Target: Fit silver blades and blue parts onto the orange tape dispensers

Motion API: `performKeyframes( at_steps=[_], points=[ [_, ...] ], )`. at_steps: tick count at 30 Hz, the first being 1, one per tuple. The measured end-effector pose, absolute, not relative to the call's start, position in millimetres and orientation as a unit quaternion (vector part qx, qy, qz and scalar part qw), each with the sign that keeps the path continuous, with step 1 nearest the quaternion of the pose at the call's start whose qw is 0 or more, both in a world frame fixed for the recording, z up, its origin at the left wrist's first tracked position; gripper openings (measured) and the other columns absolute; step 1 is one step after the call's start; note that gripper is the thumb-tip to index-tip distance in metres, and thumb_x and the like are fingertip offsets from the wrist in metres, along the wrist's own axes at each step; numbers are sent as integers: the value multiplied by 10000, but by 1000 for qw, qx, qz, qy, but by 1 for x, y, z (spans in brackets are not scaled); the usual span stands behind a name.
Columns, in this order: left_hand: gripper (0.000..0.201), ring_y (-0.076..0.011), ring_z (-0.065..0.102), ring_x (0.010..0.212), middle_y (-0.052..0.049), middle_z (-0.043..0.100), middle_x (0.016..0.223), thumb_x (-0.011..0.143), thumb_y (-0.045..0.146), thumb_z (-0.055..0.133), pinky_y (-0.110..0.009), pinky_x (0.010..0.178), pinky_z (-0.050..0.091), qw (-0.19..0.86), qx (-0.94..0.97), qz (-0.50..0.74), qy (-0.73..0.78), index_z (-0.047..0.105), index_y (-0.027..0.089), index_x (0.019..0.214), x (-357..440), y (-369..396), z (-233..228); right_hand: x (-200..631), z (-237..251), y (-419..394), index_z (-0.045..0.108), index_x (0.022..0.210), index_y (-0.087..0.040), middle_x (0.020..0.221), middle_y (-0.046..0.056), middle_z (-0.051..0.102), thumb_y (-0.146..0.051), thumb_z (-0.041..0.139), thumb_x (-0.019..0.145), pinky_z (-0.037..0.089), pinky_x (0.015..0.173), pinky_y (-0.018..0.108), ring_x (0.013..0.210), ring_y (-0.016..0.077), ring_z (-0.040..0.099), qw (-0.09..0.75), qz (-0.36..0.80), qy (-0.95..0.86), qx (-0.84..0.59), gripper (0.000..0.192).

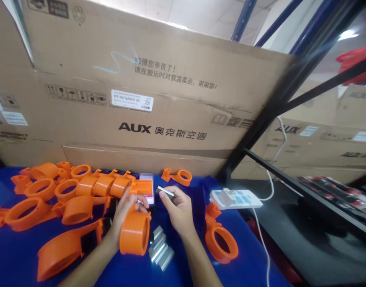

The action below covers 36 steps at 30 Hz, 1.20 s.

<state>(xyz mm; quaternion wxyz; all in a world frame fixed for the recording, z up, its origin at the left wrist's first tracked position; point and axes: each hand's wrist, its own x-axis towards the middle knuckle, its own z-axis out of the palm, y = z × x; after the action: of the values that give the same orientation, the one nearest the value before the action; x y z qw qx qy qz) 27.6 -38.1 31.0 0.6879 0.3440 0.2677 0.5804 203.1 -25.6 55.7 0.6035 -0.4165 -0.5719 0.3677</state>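
Both forearms are cut off by the lower frame edge. Nearest, a stack of small silver metal blocks (160, 249) is seen on the blue table cover (18, 259), partly hidden behind the orange plastic ring-shaped housing (135, 233). That housing is gripped from behind by the left hand (123, 211), whose palm is concealed. Just right of the housing, a thin grey metal strip (166, 192) is pinched between thumb and fingertips of the right hand (178, 209); its detail is blurred. Further right of the housing, a second orange ring clamp (220, 239) lies flat. Left of the housing, a heap of like orange parts (60, 191) is spread, some cut off at the frame edge. Behind the housing, a phone (148, 187) is largely covered. A white power strip (235, 198) sits beyond, to the right. Farthest back, a large brown cardboard carton (141, 91) is marked "AUX"; its small label is unreadable.
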Motion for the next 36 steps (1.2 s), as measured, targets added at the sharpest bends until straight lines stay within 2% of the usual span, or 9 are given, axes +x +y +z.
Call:
performKeyframes(
  at_steps=[5, 9, 16, 20, 22, 26, 30, 33, 36],
  points=[
    [427, -163, 675, 508, 3, 690, 740, 870, 613, 699, -240, 467, 504, 655, 383, 573, 308, 592, 208, 956, 44, -43, 23, 207, 49, -19, 736, 984, -186, 657, -21, 578, -477, 778, 858, 341, 469, 223, 529, 102, 426, 628, 419, -513, -409, 320],
    [403, -149, 671, 527, -12, 701, 754, 915, 594, 652, -239, 497, 513, 642, 394, 572, 326, 584, 198, 905, 46, -42, 18, 212, 45, -15, 713, 949, -186, 617, -48, 492, -494, 785, 850, 290, 446, 212, 508, 87, 357, 629, 435, -510, -393, 331],
    [399, -140, 650, 492, -15, 725, 813, 895, 594, 676, -249, 481, 515, 642, 394, 571, 326, 570, 215, 956, 43, -41, 15, 211, 42, -15, 688, 933, -195, 638, -36, 537, -473, 752, 882, 389, 509, 232, 548, 118, 460, 621, 407, -542, -394, 290],
    [409, -151, 660, 487, 2, 703, 737, 887, 604, 676, -245, 485, 512, 645, 385, 574, 326, 573, 216, 965, 44, -43, 19, 209, 44, -14, 693, 923, -196, 766, 8, 646, -438, 737, 900, 482, 655, 269, 699, 162, 584, 616, 392, -561, -389, 247],
    [416, -157, 659, 487, 9, 688, 706, 888, 611, 669, -242, 477, 505, 644, 385, 576, 324, 574, 217, 980, 44, -42, 21, 209, 44, -13, 695, 930, -195, 830, 19, 670, -412, 720, 917, 493, 711, 278, 758, 171, 603, 609, 380, -578, -388, 219],
    [423, -156, 644, 477, 21, 667, 669, 877, 614, 682, -234, 458, 489, 639, 383, 581, 329, 582, 216, 980, 43, -39, 23, 211, 44, -13, 686, 924, -195, 811, 7, 646, -402, 701, 932, 487, 694, 270, 740, 166, 590, 597, 366, -596, -394, 208],
    [426, -125, 599, 448, 10, 651, 660, 866, 608, 699, -207, 429, 438, 645, 387, 567, 337, 601, 193, 888, 42, -40, 26, 216, 42, -12, 684, 932, -193, 822, 13, 656, -418, 688, 943, 504, 679, 273, 731, 172, 605, 566, 363, -619, -406, 225],
    [396, -125, 592, 458, 23, 639, 651, 871, 586, 705, -222, 463, 470, 643, 388, 570, 335, 601, 207, 913, 41, -41, 26, 216, 40, -12, 687, 939, -197, 829, 17, 663, -422, 663, 962, 510, 663, 272, 725, 173, 615, 545, 352, -636, -417, 228],
    [388, -119, 576, 470, 23, 645, 653, 864, 577, 717, -225, 491, 478, 625, 399, 577, 342, 608, 211, 932, 40, -39, 20, 211, 36, -12, 701, 1038, -204, 887, 38, 694, -421, 639, 977, 536, 691, 290, 775, 192, 653, 548, 346, -635, -420, 233]
  ],
)
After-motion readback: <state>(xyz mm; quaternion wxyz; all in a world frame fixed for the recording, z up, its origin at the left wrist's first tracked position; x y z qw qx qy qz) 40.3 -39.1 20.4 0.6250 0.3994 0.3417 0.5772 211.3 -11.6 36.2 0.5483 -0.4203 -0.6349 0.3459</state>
